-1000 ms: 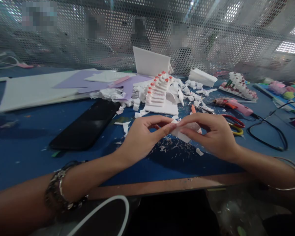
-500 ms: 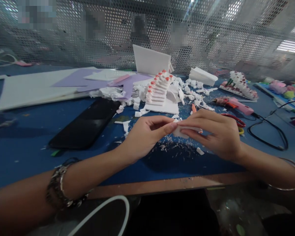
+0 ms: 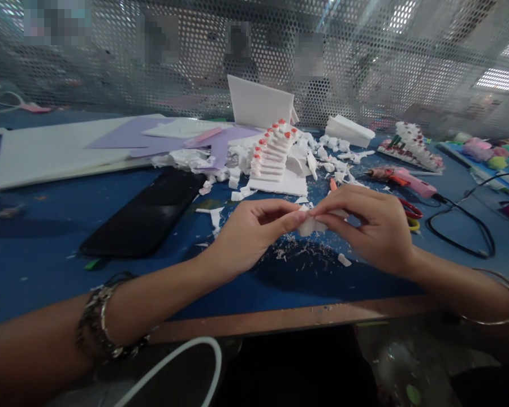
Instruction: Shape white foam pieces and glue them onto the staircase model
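Observation:
Between my two hands is a small white piece of paper or tissue (image 3: 309, 227); its exact material is hard to make out. My left hand (image 3: 254, 232) pinches its left side between thumb and fingers. From the right, my right hand (image 3: 367, 226) pinches the same piece with its fingertips, close against the left ones. Just behind the hands stands a small white staircase model (image 3: 271, 164) trimmed with red dots, on a white base. Fine white shavings (image 3: 294, 249) and a small white scrap (image 3: 344, 260) lie on the blue table under the hands.
A black phone (image 3: 146, 217) lies left. Behind it are white foam boards (image 3: 51, 152) and purple sheets (image 3: 119, 133). At right are a pink glue gun (image 3: 413, 182) with a black cord (image 3: 432, 226), scissors (image 3: 411, 210) and a second decorated model (image 3: 411, 147). A perforated metal screen (image 3: 186, 73) closes the back.
My right hand's fingers have shifted slightly on the white piece, drawing into a tighter pinch, and more of the piece shows below them. My left hand keeps its hold.

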`<state>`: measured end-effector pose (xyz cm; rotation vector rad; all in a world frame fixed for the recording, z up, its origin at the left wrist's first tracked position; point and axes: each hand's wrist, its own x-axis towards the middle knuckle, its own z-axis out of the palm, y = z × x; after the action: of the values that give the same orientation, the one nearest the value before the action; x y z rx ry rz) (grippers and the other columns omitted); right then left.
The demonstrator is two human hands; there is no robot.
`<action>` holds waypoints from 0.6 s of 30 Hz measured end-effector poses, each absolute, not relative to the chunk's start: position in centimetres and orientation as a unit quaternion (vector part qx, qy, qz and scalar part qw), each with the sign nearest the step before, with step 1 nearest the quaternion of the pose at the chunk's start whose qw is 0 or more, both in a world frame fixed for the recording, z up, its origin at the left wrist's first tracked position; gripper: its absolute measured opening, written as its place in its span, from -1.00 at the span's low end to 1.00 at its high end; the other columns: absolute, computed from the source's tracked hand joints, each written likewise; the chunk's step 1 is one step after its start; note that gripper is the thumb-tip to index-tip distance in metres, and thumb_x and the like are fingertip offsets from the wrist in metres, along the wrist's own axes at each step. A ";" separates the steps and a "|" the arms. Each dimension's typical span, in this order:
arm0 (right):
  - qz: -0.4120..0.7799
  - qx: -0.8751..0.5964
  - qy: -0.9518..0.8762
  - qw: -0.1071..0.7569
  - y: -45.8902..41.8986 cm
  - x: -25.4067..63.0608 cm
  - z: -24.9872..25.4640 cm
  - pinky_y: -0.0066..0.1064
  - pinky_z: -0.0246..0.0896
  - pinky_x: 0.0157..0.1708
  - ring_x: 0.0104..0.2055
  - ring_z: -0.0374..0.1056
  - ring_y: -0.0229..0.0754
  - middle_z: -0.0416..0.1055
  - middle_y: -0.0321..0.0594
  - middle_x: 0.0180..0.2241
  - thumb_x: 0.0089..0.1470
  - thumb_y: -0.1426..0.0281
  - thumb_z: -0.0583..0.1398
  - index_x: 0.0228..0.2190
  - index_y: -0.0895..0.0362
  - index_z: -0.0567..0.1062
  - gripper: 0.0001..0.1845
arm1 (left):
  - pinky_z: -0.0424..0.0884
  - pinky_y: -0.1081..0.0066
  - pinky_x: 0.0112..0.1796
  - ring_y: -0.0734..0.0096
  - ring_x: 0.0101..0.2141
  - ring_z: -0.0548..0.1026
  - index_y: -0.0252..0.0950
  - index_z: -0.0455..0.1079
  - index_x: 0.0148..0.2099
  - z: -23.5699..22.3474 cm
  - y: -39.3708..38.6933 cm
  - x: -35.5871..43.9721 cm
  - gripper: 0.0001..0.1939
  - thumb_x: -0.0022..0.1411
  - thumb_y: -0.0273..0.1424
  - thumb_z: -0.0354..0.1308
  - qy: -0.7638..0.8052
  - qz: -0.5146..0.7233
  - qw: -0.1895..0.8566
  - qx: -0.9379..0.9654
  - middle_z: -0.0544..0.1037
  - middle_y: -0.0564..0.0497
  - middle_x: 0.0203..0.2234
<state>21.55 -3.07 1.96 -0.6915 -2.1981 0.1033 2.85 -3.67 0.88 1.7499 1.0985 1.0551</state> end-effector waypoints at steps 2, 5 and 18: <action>0.084 -0.283 -0.871 0.392 -2.9 21.5 1.8 -0.56 0.22 -0.46 -0.44 0.33 -0.39 0.46 -0.31 -0.40 0.02 0.40 0.15 -0.35 0.11 0.45 -0.89 | 0.27 0.63 -0.49 0.58 -0.53 0.36 -0.27 0.47 -0.41 0.9 -3.7 2.8 -0.79 0.06 -0.24 0.14 0.436 0.424 0.392 0.691 0.48 0.13 -0.58; 0.110 -0.298 -0.869 0.379 -2.8 21.5 1.7 -0.56 0.20 -0.48 -0.45 0.35 -0.40 0.47 -0.33 -0.38 -0.02 0.37 0.18 -0.30 0.08 0.46 -0.83 | 0.28 0.61 -0.49 0.56 -0.53 0.37 -0.27 0.47 -0.40 0.8 -3.6 2.8 -0.78 0.07 -0.23 0.12 0.439 0.425 0.380 0.695 0.50 0.11 -0.57; -0.005 -0.298 -0.867 0.399 -3.3 21.6 2.2 -0.57 0.18 -0.48 -0.51 0.35 -0.44 0.50 -0.41 -0.46 0.00 0.41 0.18 -0.40 0.08 0.48 -0.93 | 0.30 0.63 -0.48 0.57 -0.52 0.40 -0.26 0.47 -0.42 1.0 -3.6 2.9 -0.84 0.06 -0.29 0.15 0.421 0.427 0.416 0.684 0.52 0.12 -0.54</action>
<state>21.62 -3.29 2.17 -0.7544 -2.1956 -0.0136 2.88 -3.64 0.96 1.7180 1.0568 1.0711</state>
